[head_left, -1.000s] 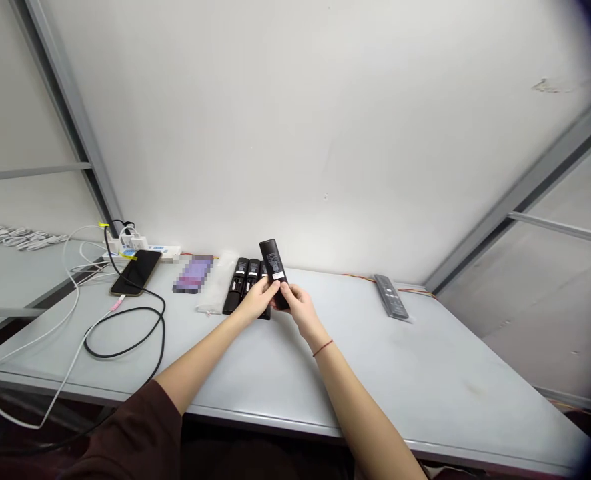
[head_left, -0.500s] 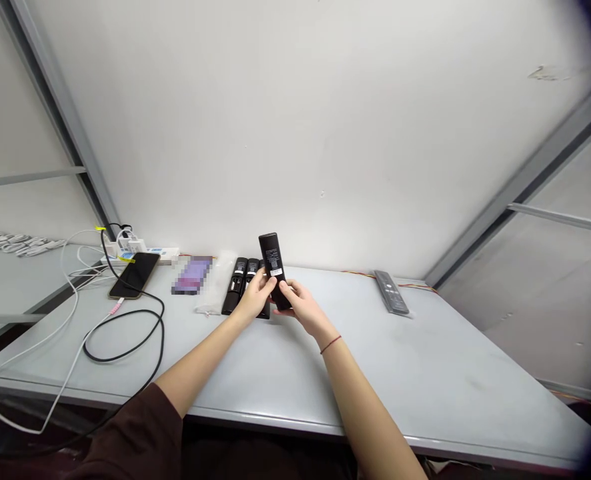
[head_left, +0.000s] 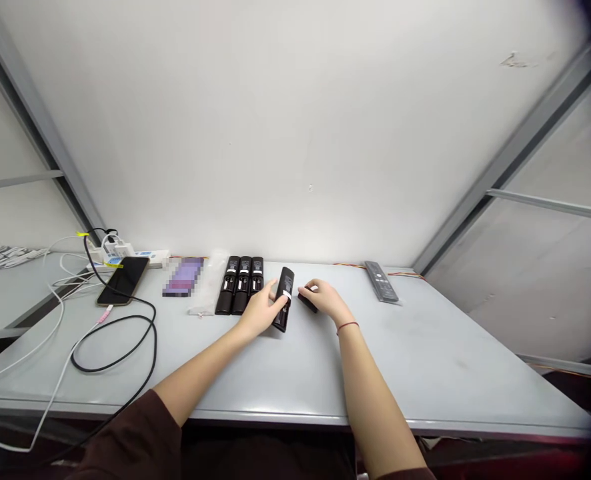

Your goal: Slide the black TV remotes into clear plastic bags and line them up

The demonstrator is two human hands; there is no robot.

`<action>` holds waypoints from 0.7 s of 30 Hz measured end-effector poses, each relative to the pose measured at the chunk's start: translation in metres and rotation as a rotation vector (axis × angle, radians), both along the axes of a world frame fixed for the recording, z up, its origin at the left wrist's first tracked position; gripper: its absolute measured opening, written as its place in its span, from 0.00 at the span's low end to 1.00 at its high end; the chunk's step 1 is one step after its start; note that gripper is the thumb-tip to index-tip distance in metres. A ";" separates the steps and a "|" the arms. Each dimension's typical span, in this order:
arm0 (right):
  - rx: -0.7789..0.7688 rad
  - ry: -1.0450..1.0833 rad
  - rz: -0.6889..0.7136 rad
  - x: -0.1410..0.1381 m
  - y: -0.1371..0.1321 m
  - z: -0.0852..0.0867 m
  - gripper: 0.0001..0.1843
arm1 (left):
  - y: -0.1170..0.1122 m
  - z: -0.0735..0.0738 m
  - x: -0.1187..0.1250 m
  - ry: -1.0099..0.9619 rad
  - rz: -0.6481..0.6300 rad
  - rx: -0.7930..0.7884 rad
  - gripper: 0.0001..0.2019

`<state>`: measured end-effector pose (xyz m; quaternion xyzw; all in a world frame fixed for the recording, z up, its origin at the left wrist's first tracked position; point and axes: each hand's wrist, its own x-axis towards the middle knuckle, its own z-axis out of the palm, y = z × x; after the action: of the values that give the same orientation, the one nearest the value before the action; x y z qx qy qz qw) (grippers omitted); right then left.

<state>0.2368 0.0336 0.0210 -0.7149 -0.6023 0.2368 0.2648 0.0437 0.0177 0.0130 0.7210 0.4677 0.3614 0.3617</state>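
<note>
My left hand (head_left: 260, 310) grips a black remote control (head_left: 283, 299), which is tilted with its lower end near the tabletop and a white label on its face. To the right, my right hand (head_left: 325, 299) curls over a small black piece (head_left: 307, 303), possibly a cover from the remote, with part of it hidden by my fingers. Three similar black remotes (head_left: 239, 285) lie side by side just left of my left hand. None of them touches my hand.
A grey table (head_left: 425, 347) holds a grey remote (head_left: 381, 281), a black smartphone (head_left: 123, 280), a pixelated purple item (head_left: 183, 277), a clear plastic bag (head_left: 206, 287), a power strip (head_left: 130, 256) and loose black and white cables (head_left: 110, 347). A white wall rises behind.
The black remote has dropped lower and tilted. My right hand has parted from it and moved right with the small black piece. The view has shifted slightly.
</note>
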 end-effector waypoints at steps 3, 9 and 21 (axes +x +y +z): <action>-0.035 -0.106 0.022 -0.001 -0.001 0.000 0.13 | -0.008 -0.006 0.007 0.179 -0.040 0.071 0.20; -0.037 -0.208 0.038 -0.003 0.002 -0.004 0.16 | -0.015 -0.010 0.013 0.508 -0.097 0.215 0.17; -0.129 -0.165 0.111 0.000 -0.006 0.001 0.18 | -0.016 0.015 -0.010 0.683 -0.640 0.425 0.07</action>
<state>0.2372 0.0273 0.0219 -0.7129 -0.6445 0.2296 0.1542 0.0339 0.0016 0.0284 0.9625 0.2313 0.0636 0.1266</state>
